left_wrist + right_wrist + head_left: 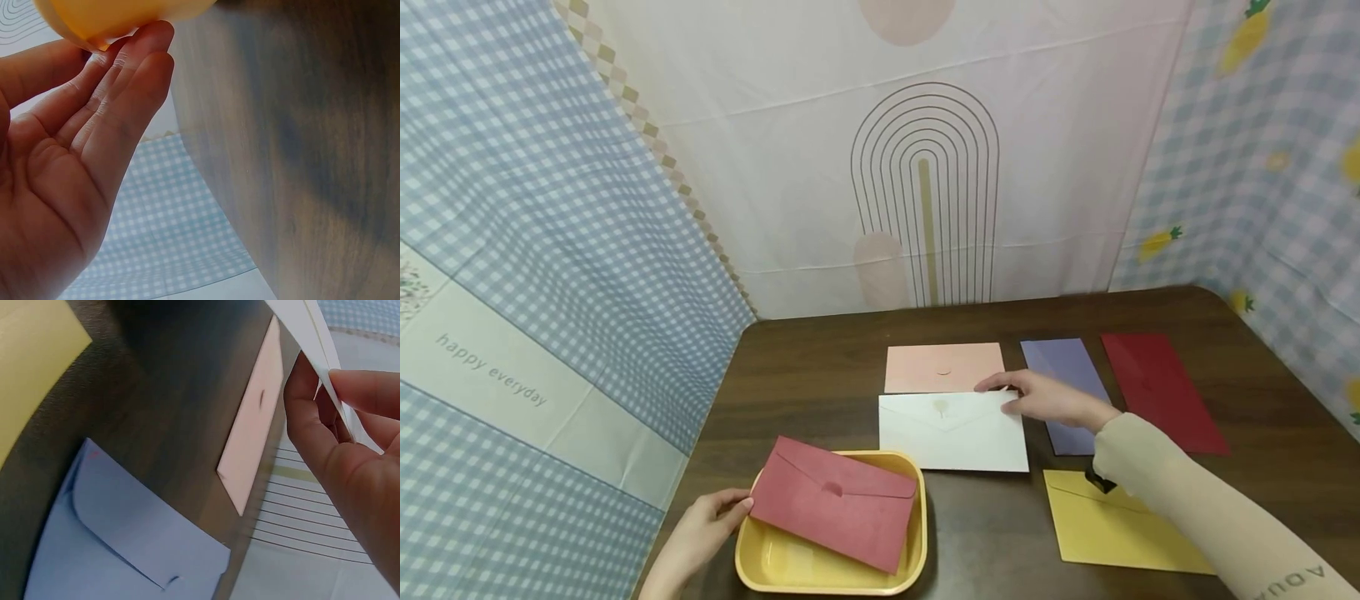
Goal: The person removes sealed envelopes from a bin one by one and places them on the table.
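My left hand (700, 527) pinches the left rim of a yellow plastic basin (831, 588), its fingertips at the rim in the left wrist view. A rose-red envelope (827, 521) lies tilted in the basin, its left corner close to that hand. The right hand (1043, 398) pinches a white envelope (951, 450) by its upper right corner. In the right wrist view the thumb is on one face of the white envelope (312, 344) and the fingers behind it. Just behind it lies a peach envelope (917, 362).
Right of the white envelope lie a purple envelope (1060, 358) and a dark red envelope (1165, 392). A yellow envelope (1105, 533) lies nearer, partly under the right sleeve (1195, 492). Patterned cloths hang around the brown wooden table (820, 367).
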Demonstrator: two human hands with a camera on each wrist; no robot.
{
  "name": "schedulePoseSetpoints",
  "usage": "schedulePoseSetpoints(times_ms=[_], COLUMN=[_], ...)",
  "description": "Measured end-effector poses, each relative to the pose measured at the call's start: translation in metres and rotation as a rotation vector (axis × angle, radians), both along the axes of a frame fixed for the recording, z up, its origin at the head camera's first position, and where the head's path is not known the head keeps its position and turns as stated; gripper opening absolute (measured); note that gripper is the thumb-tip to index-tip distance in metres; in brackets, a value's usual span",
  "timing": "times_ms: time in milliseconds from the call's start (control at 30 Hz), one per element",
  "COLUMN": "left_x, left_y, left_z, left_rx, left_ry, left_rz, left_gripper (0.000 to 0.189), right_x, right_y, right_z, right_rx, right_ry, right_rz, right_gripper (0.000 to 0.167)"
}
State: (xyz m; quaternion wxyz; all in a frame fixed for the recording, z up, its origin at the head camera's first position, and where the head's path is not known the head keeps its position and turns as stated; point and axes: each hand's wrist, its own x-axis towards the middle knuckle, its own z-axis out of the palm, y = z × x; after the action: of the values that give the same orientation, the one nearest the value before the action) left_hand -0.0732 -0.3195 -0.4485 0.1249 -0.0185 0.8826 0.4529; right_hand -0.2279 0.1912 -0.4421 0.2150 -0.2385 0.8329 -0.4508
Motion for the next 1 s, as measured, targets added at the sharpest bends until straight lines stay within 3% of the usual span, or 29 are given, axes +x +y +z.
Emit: schedulePoseSetpoints(times_ms=[267, 533, 1000], left_x=[0.001, 0.001, 0.001], left_y=[0.001, -0.001, 0.001], left_z=[0.000, 0.000, 0.002], left_rx=[0.003, 0.017, 0.012], left_ry=[0.008, 0.003, 0.005], left_rz=[-0.011, -0.014, 0.000], left_gripper=[0.044, 0.045, 0.044], right_x=[-0.004, -0.006, -0.005], right_y=[-0.006, -0.014, -0.025], right_z=[-0.014, -0.029, -0.044], right_rx=[0.034, 0.137, 0.280], right_ry=[0.034, 0.182, 0.314], right_rz=[-0.034, -0.046, -0.052], right_gripper=[0.042, 0.043, 0.044])
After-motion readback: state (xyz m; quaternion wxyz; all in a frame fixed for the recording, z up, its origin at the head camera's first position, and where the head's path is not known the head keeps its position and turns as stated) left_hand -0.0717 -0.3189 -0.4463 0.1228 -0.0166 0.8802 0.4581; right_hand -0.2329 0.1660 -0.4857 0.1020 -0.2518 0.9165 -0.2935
